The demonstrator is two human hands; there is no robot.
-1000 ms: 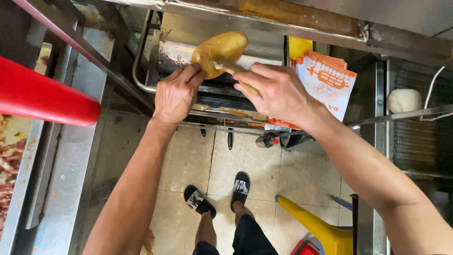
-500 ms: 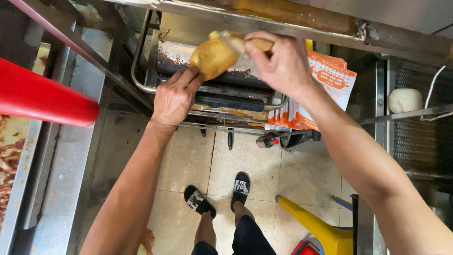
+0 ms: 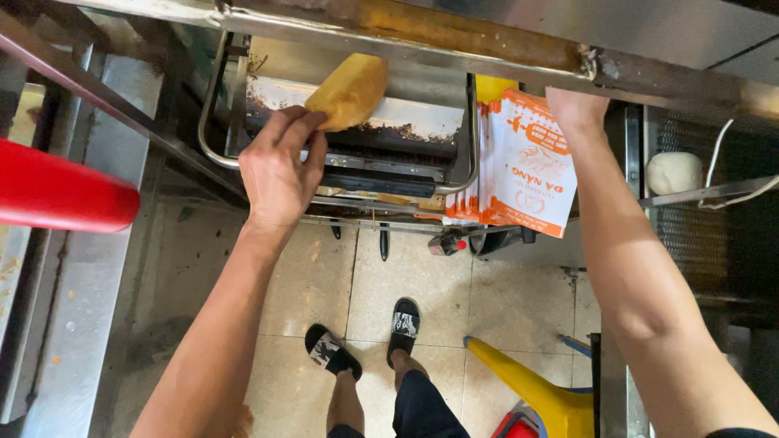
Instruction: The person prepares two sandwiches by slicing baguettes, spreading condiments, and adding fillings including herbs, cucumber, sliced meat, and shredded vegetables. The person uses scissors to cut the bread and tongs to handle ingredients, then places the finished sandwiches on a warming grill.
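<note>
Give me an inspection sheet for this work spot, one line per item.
Surface: metal tray with burnt crumbs along its edge, set in a steel frame.
Job's things: golden bread loaf, one end resting on the tray.
Clutter: stack of orange-and-white paper bags; white dough ball on a side shelf.
Hands: left hand grips the loaf's lower end; right hand reaches up under the frame, fingers hidden.
Cables: white cord near the dough ball.
Surroundings: tiled floor, yellow stool, red cylinder, person's own sandalled feet.
</note>
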